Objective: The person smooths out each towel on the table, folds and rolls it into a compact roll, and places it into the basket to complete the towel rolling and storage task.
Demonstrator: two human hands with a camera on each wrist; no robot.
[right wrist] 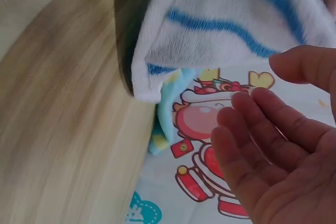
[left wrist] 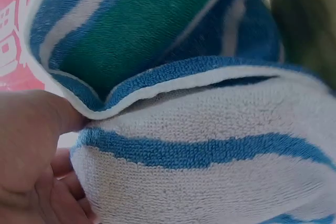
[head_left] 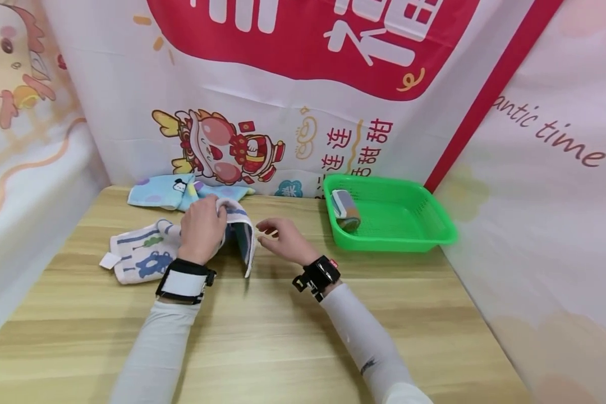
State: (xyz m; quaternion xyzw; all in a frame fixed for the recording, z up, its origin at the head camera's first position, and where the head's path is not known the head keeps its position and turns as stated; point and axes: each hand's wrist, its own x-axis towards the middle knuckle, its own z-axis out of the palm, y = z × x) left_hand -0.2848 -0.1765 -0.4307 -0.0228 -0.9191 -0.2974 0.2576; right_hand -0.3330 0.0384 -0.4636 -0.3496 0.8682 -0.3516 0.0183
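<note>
The left hand (head_left: pixel 200 230)'s fingers pinch a striped towel (head_left: pixel 131 252), part lying on the worktop (head_left: pixel 262 342) to their left, part hanging to their right. Just beside that hanging edge, the right hand (head_left: pixel 290 242)'s fingers hold nothing, thumb apart. Beyond the left fingers lies a blue cloth (head_left: pixel 156 192); right of the right fingers, a green basket (head_left: pixel 399 216) holds a rolled cloth (head_left: pixel 347 210).

On the table (head_left: pixel 262 342): green basket (head_left: pixel 391 244), blue cloth (head_left: pixel 156 192), seemingly part of a striped towel (head_left: pixel 141 247).
</note>
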